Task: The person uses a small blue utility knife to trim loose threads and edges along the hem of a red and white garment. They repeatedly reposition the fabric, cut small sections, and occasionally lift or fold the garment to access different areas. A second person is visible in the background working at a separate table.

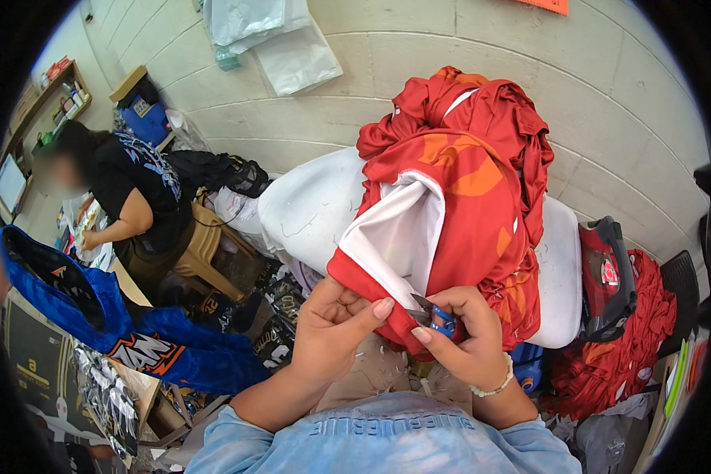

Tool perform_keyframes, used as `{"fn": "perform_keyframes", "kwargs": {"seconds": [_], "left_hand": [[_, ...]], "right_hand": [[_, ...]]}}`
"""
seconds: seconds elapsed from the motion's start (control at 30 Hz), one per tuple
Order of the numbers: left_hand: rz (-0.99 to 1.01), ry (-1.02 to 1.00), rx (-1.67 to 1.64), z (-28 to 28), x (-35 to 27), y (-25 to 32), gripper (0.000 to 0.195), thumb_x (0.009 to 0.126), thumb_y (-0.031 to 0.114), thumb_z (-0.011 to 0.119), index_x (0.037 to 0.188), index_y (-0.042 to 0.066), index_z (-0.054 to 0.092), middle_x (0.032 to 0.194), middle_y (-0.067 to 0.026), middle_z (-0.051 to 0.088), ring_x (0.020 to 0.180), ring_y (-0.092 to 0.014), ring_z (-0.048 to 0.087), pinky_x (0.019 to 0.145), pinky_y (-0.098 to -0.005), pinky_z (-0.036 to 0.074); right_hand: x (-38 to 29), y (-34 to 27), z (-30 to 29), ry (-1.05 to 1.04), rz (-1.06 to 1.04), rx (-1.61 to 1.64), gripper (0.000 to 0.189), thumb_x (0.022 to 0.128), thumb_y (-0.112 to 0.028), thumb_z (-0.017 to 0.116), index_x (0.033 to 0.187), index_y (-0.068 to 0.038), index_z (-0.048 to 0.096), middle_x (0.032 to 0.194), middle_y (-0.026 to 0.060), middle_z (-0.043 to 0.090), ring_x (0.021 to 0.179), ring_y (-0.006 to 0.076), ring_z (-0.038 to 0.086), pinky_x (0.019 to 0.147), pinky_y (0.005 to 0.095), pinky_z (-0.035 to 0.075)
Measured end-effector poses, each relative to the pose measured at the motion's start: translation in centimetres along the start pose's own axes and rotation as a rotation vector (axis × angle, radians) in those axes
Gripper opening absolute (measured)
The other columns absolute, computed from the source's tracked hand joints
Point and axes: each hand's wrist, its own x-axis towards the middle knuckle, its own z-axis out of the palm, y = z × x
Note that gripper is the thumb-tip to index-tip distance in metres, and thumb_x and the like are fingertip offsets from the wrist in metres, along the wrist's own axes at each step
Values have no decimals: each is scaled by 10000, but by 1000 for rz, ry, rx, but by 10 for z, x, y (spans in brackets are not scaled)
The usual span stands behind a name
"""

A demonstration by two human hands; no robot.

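Note:
My left hand (338,329) pinches the red hem of a red and orange garment (474,237) with a white inside. Close beside it, my right hand (471,326) holds small thread snips (441,320) with blue handles, their dark blades at the hem. The garment's opening faces me and shows the white lining (403,225). Behind it, more red and orange fabric (456,106) is heaped on a white padded board (314,201). Whether the blades touch a thread cannot be told.
A red and black clothes iron (607,278) stands at the board's right end, with red fabric (622,343) piled beyond it. At left hangs a blue garment (124,332). Farther back, a person in a black shirt (142,183) works near a tan plastic chair (207,249).

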Motion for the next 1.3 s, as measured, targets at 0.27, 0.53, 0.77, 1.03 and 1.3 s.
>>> {"fn": "perform_keyframes", "kwargs": {"seconds": [0.27, 0.53, 0.77, 1.03, 1.3], "left_hand": [[-130, 72, 50, -20, 12, -13, 573, 872, -42, 602, 1389, -23, 355, 1289, -122, 551, 1174, -187, 542, 1009, -331, 414], [-150, 104, 73, -51, 4, -20, 665, 866, -48, 595, 1450, 3, 283, 1371, -87, 480, 1253, -176, 463, 1062, -321, 341], [-125, 112, 127, -60, -6, -16, 661, 876, -42, 587, 1457, 18, 277, 1312, -106, 516, 1198, -173, 503, 1028, -314, 380], [552, 500, 846, -102, -28, 31, 273, 902, -45, 534, 1173, -15, 552, 1142, -113, 595, 1090, -198, 559, 943, -313, 449], [1580, 1414, 2006, -125, -86, 170, 527, 878, 114, 665, 1318, 6, 396, 1277, -177, 457, 1178, -325, 517, 1001, -468, 425]], "right_hand": [[12, 31, -56, 608, 18, -490, 319, 880, -88, 627, 1171, 14, 544, 1010, 148, 594, 917, 227, 591, 816, 330, 467], [-14, 101, -132, 608, 286, -1163, 437, 866, 35, 528, 1296, 48, 450, 1221, 243, 486, 1108, 398, 506, 938, 409, 425], [-20, 128, -128, 504, 244, -1070, 421, 862, 36, 522, 1280, 49, 469, 1258, 243, 478, 1147, 393, 498, 982, 397, 415], [-23, 125, -130, 484, 244, -1039, 403, 860, 19, 529, 1259, 47, 485, 1263, 251, 478, 1162, 402, 487, 987, 402, 411], [-23, 123, -130, 488, 229, -1034, 397, 851, 13, 537, 1245, 41, 495, 1257, 254, 479, 1164, 403, 485, 991, 406, 406]]}}
